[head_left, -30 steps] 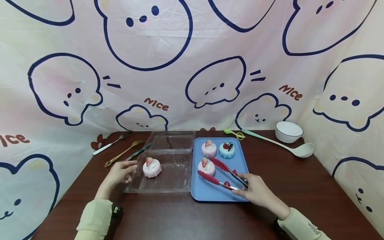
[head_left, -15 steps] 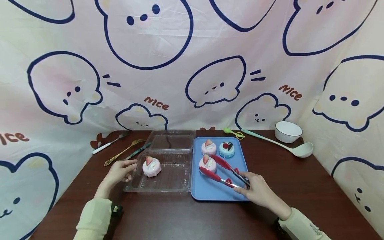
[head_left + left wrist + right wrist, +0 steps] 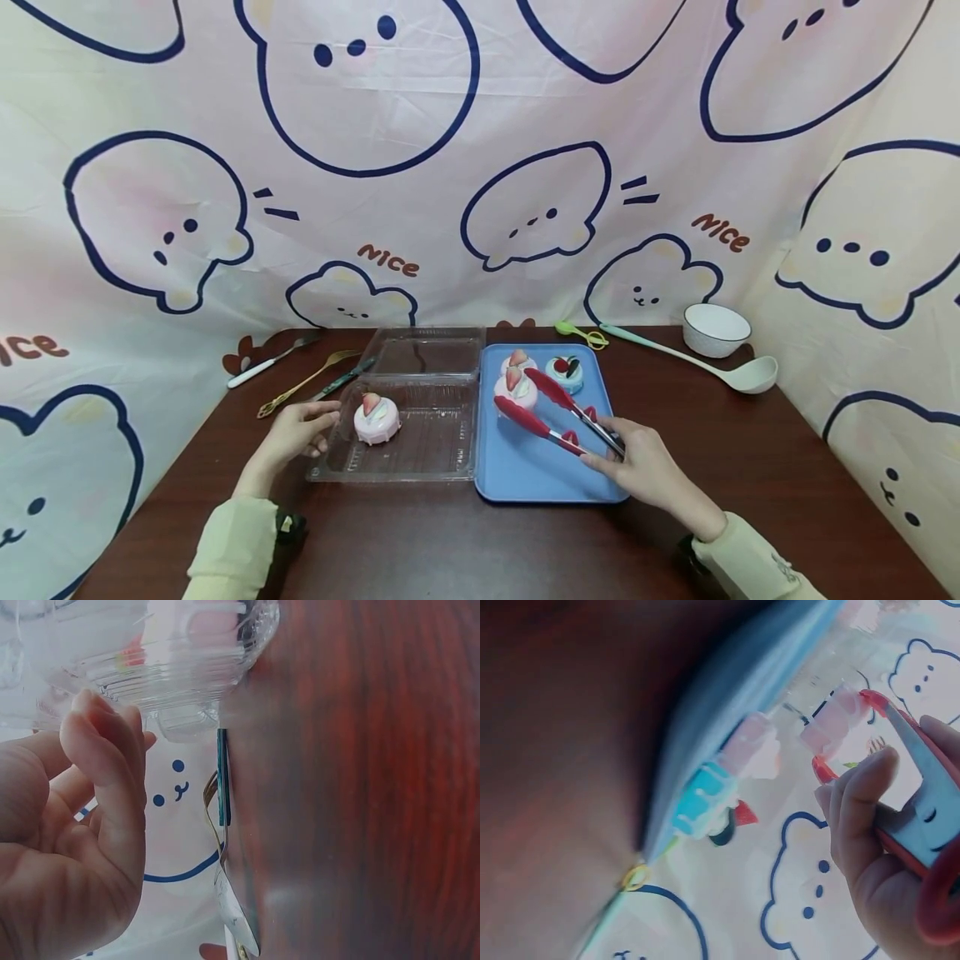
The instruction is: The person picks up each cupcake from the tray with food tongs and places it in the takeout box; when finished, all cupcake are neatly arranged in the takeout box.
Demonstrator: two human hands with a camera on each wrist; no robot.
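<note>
My right hand (image 3: pixel 637 467) grips red-tipped tongs (image 3: pixel 551 392). The tongs hold a pink toy cake (image 3: pixel 514 395) with a strawberry on top, and the right wrist view shows this cake (image 3: pixel 832 720) raised off the blue tray (image 3: pixel 540 467). Behind it stand another pink cake (image 3: pixel 517 360), partly hidden, and a light-blue cake (image 3: pixel 564 377) with a red fruit. My left hand (image 3: pixel 292 433) pinches the left rim of a clear plastic container (image 3: pixel 435 467), its fingertips partly hidden. One pink cake (image 3: pixel 377 421) sits in the container's left part.
The container's clear lid (image 3: pixel 431 350) lies folded back. Left of it are a white-handled utensil (image 3: pixel 255 372), a gold fork (image 3: pixel 300 387) and a teal-handled utensil (image 3: pixel 341 382). Behind and right of the tray are a green-and-yellow utensil (image 3: pixel 581 335), a ladle (image 3: pixel 750 375) and a white bowl (image 3: pixel 716 329).
The pink cake in the tongs has risen from the tray and shifted back, now overlapping the rear pink cake in the head view. My left hand stays at the container's rim.
</note>
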